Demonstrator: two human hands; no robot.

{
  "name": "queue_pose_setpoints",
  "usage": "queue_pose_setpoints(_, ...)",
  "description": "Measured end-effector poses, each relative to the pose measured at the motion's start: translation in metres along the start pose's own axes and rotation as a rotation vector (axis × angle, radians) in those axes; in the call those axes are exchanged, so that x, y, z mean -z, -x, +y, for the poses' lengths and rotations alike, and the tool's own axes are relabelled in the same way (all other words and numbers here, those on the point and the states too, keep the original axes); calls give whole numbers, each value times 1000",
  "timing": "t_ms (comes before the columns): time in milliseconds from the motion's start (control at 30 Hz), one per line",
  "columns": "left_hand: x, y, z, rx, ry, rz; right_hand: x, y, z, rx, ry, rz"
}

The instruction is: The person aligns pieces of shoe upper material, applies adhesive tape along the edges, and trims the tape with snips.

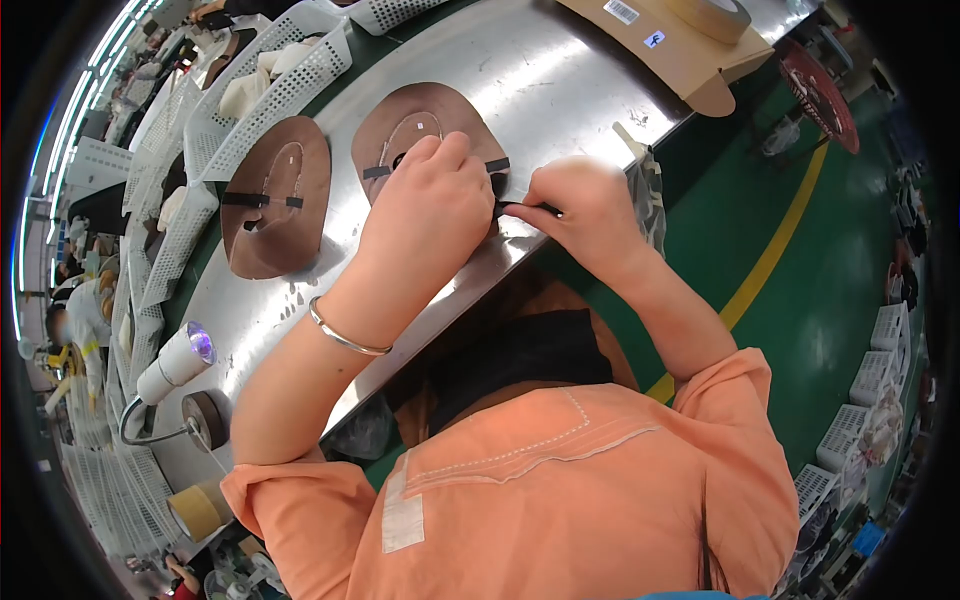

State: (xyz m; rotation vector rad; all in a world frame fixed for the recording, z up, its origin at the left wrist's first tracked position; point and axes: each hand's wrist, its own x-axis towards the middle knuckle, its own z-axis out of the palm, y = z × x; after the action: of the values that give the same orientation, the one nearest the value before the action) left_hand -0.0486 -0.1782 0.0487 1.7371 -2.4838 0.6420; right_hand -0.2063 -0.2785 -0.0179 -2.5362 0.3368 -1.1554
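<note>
Brown oval piece (400, 110) lies by the near edge of the desk (560, 90), likely light and bendy, best held by its rim. Left hand (430, 200) covers it, its grip hidden; right hand (590, 205) pinches a black strap (499, 209). Farther along that edge, a box (690, 60) shows a barcode (621, 11), too small to read.

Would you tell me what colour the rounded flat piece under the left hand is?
The rounded flat piece is brown, best seen in the head view.

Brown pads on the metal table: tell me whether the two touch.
Apart. The head view shows bare metal table between the left pad and the pad under the left hand.
</note>
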Motion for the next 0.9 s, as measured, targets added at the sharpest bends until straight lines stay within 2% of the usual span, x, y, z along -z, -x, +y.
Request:
queue_pose_setpoints(133, 1, -4, 1, -86, -34, -108, 0, 0, -2, 2, 12, -23)
queue_pose_setpoints(233, -4, -5, -2, -116, -48, -47, 1, -2, -3, 12, 19, -24)
queue_pose_setpoints(533, 0, -13, -11, -194, 127, -224, 0, 2, -3, 12, 43, -35)
queue_pose_setpoints(633, -3, -11, -11, -220, 105, -193, -1, 5, -1, -9, 38, -26)
queue_pose_setpoints(833, 3, -2, -22, -83, 329, -146, 1, 15, 2, -115, -34, 28)
queue_pose_setpoints(900, 6, 0, -27, -71, 306, -55, 3, 18, 2, -130, -30, 51)
